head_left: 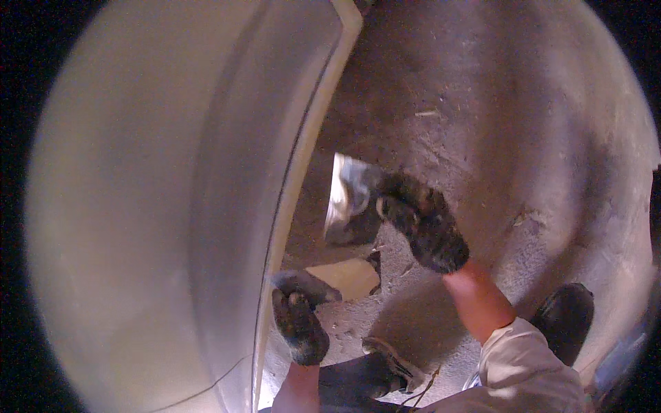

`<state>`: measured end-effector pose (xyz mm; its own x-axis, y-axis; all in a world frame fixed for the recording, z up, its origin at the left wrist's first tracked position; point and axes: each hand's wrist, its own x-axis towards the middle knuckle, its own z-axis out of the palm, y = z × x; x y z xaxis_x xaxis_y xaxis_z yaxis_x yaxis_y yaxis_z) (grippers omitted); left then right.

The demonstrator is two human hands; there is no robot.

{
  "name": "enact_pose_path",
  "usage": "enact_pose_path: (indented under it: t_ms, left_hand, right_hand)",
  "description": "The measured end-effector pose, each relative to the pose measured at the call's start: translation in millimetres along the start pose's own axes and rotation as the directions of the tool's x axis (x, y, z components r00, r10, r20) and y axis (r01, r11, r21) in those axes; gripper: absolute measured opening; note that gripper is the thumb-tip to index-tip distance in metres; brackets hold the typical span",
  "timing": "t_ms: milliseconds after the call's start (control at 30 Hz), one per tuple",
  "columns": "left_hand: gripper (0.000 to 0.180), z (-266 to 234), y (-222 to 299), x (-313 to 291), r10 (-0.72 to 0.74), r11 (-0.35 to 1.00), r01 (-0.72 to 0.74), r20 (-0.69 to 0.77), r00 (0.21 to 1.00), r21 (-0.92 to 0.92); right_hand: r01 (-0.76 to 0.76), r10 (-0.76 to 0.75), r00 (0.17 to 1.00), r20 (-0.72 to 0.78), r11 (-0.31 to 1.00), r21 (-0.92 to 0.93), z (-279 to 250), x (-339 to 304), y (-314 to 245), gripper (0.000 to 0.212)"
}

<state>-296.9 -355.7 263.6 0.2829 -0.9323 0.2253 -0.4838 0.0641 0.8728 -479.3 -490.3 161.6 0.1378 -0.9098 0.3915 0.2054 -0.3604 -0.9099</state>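
My right hand [428, 224], in a dark, dirty glove, grips a shiny rectangular sheet [350, 199] by its right side. The sheet reflects light like a mirror and hangs above the floor, just right of the edge of a large pale curved panel [151, 179]. My left hand [301, 330], gloved the same way, is curled beside the panel's lower edge. A dark grey piece [310, 286] shows at its fingertips; I cannot make out what it is. Just beyond lies a beige object [348, 277] with a dark end, its kind unclear.
The panel fills the left side, with a thin dark line along its rim and a thin cord [206, 391] near the bottom. Rough, dusty floor [468, 131] lies to the right, with small debris. A dark shoe [568, 318] stands right of my forearm; another shoe [392, 365] is below.
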Motion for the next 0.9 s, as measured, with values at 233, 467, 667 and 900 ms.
enact_pose_path:
  t_ms: [233,467,667,900]
  left_hand:
    - [0.019,10.6,56.2,18.5,-0.032,0.998,0.02,-0.214,0.976,-0.057]
    - [0.033,21.5,70.2,35.1,0.154,0.98,-0.189,-0.378,0.913,-0.058]
    - [0.055,40.8,41.4,76.2,0.285,0.928,-0.326,-0.217,0.933,-0.183]
    - [0.067,102.8,0.6,132.8,0.249,0.881,-0.298,-0.175,0.953,-0.367]
  right_hand:
    - [0.598,-0.524,0.763,0.379,0.794,-0.106,-47.5,25.3,-58.7,0.025]
    - [0.546,-0.413,0.838,0.357,0.627,-0.556,-83.7,61.2,-74.4,0.029]
    - [0.564,-0.566,0.814,0.127,0.72,-0.405,-76.7,81.0,-87.7,0.044]
    - [0.576,-0.614,0.757,0.222,0.467,-0.671,-67.1,86.3,-55.4,0.043]
